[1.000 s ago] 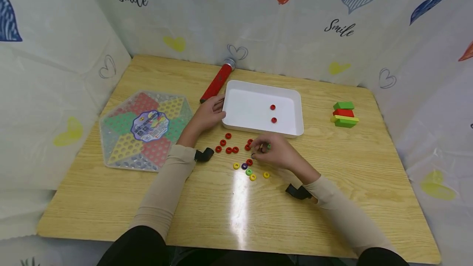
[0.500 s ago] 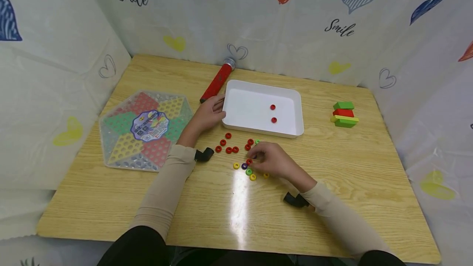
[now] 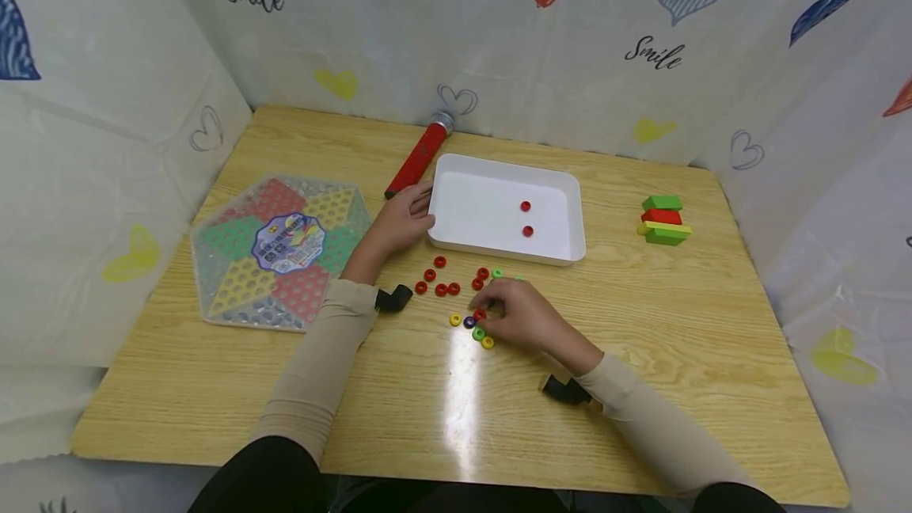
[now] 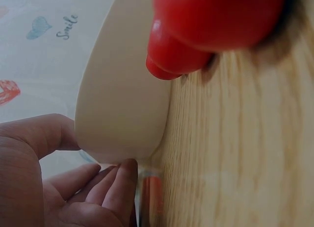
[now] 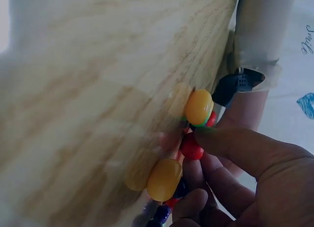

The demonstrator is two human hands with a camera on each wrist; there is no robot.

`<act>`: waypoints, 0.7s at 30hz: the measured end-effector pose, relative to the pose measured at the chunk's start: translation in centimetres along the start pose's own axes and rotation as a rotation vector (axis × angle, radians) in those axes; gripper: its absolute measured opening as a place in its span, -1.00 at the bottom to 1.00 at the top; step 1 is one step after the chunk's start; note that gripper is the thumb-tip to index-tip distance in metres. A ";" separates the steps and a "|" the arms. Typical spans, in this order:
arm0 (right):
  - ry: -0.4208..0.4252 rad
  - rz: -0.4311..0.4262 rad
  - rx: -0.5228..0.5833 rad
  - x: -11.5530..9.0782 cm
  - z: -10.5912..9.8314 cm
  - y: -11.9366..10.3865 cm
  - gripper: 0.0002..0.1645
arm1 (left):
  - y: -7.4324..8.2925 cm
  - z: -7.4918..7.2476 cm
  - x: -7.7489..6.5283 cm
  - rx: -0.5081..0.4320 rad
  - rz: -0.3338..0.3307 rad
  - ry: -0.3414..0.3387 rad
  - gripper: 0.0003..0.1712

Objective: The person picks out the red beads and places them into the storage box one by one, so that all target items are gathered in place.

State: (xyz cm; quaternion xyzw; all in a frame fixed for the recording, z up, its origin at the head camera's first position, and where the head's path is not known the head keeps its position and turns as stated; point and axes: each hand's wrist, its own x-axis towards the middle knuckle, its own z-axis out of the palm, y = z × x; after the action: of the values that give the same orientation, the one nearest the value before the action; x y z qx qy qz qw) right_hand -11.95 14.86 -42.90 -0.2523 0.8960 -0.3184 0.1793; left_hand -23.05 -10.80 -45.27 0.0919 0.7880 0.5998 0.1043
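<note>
The red bead (image 3: 480, 314) is pinched in the right hand (image 3: 526, 313), can't tell if it's lifted. Tray (image 3: 477, 196)'s at 12 o'clock, just two reds (image 3: 526, 206) in; loose beads (image 3: 442, 290) left around 10. Left hand (image 3: 397, 220)'s relaxed, touching the tray's 9 o'clock side.
</note>
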 end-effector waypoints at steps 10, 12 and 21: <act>0.013 -0.037 0.011 0.1 -0.9 -0.3 -0.76 | 0.2 -0.1 -0.1 -0.002 0.009 -0.002 -0.22; 0.030 -0.044 0.016 0.3 -1.5 -0.4 -0.75 | 0.3 -0.1 0.0 -0.004 0.010 -0.001 -0.22; 0.107 -0.046 0.024 1.4 -3.8 0.0 -0.75 | -0.1 -0.1 0.2 0.009 -0.001 0.000 -0.22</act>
State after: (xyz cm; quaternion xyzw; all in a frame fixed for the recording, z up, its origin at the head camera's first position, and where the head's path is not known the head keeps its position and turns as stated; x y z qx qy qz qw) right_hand -14.92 15.90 -40.30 -0.2533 0.8943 -0.3463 0.1269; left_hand -23.26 -10.82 -45.33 0.0918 0.7909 0.5960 0.1042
